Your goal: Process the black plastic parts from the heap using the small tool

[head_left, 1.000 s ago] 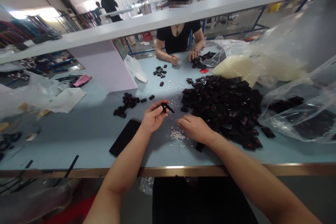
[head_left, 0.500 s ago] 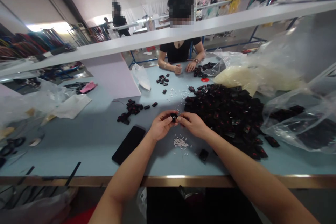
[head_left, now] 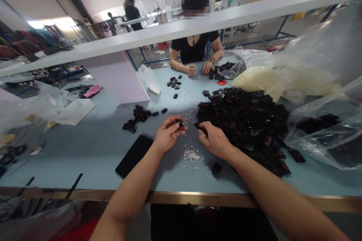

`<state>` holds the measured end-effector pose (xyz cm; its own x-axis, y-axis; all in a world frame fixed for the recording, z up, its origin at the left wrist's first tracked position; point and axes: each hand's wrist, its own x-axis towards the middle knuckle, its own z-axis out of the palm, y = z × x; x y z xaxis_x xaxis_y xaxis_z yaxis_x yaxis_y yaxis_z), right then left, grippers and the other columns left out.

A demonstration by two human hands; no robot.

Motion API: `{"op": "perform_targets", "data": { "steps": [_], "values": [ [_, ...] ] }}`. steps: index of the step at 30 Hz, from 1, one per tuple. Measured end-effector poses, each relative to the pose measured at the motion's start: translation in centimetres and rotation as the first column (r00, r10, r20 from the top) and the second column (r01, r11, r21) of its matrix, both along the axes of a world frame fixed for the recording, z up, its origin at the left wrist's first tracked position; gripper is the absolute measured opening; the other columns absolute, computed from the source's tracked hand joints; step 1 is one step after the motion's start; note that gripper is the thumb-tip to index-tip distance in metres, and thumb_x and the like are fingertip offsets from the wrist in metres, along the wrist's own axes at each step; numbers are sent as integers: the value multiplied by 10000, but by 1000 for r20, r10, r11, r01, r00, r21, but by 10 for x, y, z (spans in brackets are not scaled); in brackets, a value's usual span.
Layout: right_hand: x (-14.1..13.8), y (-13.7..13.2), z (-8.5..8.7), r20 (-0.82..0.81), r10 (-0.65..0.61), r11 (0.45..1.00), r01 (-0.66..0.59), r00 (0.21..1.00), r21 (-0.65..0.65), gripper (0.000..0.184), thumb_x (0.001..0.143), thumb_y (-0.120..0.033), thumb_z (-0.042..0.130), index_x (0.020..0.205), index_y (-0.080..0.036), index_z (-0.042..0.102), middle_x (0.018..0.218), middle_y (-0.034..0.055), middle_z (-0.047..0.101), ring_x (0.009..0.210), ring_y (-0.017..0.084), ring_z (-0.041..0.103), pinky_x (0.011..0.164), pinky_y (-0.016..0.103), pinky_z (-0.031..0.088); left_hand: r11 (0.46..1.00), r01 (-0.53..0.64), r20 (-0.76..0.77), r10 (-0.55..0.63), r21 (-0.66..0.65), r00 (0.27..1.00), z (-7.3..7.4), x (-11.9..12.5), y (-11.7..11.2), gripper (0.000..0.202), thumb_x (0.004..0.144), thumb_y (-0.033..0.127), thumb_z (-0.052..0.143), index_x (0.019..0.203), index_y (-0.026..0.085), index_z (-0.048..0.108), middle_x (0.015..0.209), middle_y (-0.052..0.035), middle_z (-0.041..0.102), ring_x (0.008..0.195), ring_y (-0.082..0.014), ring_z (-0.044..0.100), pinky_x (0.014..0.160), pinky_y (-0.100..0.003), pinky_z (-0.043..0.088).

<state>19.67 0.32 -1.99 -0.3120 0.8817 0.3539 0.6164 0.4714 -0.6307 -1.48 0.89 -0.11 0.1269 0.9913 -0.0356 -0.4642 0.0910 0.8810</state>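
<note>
My left hand (head_left: 167,135) is closed, pinching a small black piece (head_left: 179,122) between thumb and fingertips above the light blue table (head_left: 85,147). A short gap to the right, my right hand (head_left: 215,140) is closed on a thin black strip (head_left: 200,127). Below and between the hands lies a small heap of tiny white pieces (head_left: 191,155). A large pile of black pieces with red marks (head_left: 243,120) spreads just right of my right hand. One loose black piece (head_left: 216,169) lies near my right wrist.
A black phone (head_left: 134,155) lies left of my left forearm. A small cluster of black pieces (head_left: 137,117) sits behind it. Clear plastic bags (head_left: 319,128) crowd the right side. A person in a black top (head_left: 195,45) works across the table under a white shelf (head_left: 141,37).
A second ago my right hand lay by the white pieces. It then rose to meet my left hand at the black piece, and now the hands have drawn apart, each holding something black.
</note>
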Motion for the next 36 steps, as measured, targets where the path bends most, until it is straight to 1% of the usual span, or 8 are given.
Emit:
{"op": "perform_targets", "data": {
  "steps": [4,6,10,14,18,24,30,36],
  "values": [
    [-1,1,-4,30,46,998,-47,998,30,174,914,-229,431,1021,-164,550,844,89,678,735,202,652,690,293,488,1000,-4,0,4,-6,1000,0,-1,0,309,716,203,801,977,171,639,971,-83,749,733,-199,747,591,-251,587],
    [-2,0,-5,41,68,997,-69,997,29,166,918,-228,430,1023,-169,544,846,85,677,733,199,651,692,292,488,1000,-4,-3,4,-14,1000,-1,-1,0,315,712,206,797,976,168,628,979,-93,752,755,-213,752,611,-264,598],
    [-3,-2,-3,44,72,997,-74,996,35,173,920,-226,431,1047,-181,540,853,79,681,737,199,651,691,293,487,1000,-13,-17,13,-24,1000,-1,-1,0,311,725,201,778,995,166,628,1027,-107,750,844,-239,757,704,-304,622],
    [-3,-4,-2,20,84,995,-85,996,47,168,923,-237,424,1030,-176,539,857,86,679,738,200,653,693,295,491,1000,-13,-16,13,-24,1000,-1,-2,1,309,724,191,773,1004,170,645,1036,-101,753,883,-242,755,763,-321,624],
    [-4,-5,-2,29,93,994,-95,995,54,167,927,-244,412,1013,-174,536,822,77,670,707,192,642,672,288,482,1000,-15,-6,14,-11,1000,0,-3,1,293,708,180,775,976,172,657,1016,-88,759,878,-241,755,759,-318,622],
    [-4,-6,-3,33,108,991,-110,994,81,179,934,-251,411,1027,-171,542,828,80,678,699,192,636,666,289,477,1000,-7,-33,7,-15,999,2,1,-2,269,701,177,779,929,167,636,1001,-95,756,819,-238,754,743,-358,626],
    [-5,-6,-4,15,104,991,-105,994,84,157,930,-242,427,1017,-175,540,822,72,681,699,189,650,662,282,478,1000,-6,-21,6,0,1000,4,4,-4,312,688,208,816,941,170,636,978,-85,762,806,-229,757,716,-316,624],
    [-4,-8,-1,-32,87,987,-82,996,137,142,938,-252,430,1003,-182,535,780,61,677,639,182,644,612,274,472,999,43,-9,-44,-23,999,9,4,-6,376,702,216,828,1029,157,652,1003,-89,760,847,-229,760,764,-289,619]
  ]
}}
